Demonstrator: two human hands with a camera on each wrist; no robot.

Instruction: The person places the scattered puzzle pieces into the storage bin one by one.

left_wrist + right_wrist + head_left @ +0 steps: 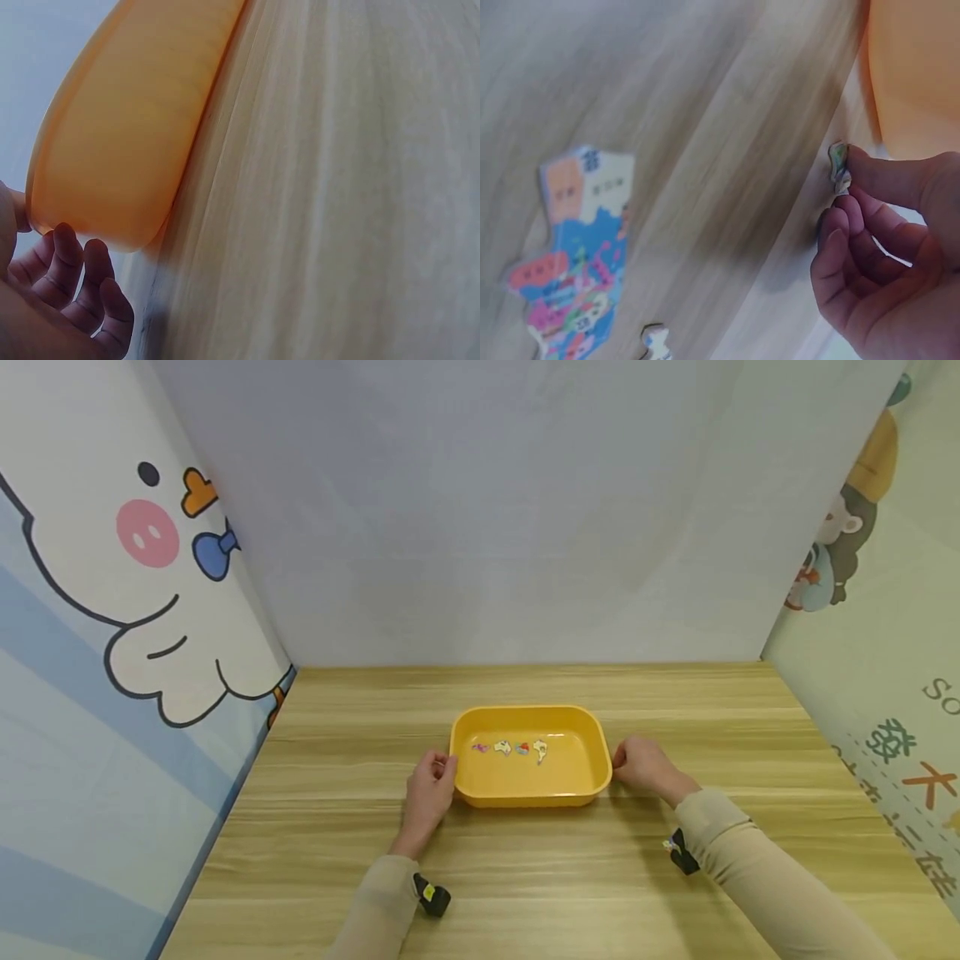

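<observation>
Yellow tray, long axis sideways, upright

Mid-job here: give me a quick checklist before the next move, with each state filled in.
1. Yellow, round-cornered, plastic-looking tray upright on the wood-grain table: ok.
2. Left hand in contact with the tray: ok, at its left end.
3. Four small, flat, multicoloured pieces apart from one another: ok, spaced in a row inside the tray.
4. Right hand free: not ok; it pinches a small, irregular, multicoloured piece outside the tray's right end.
5. Print on the pinched piece readable: cannot tell; too small and partly covered.
</observation>
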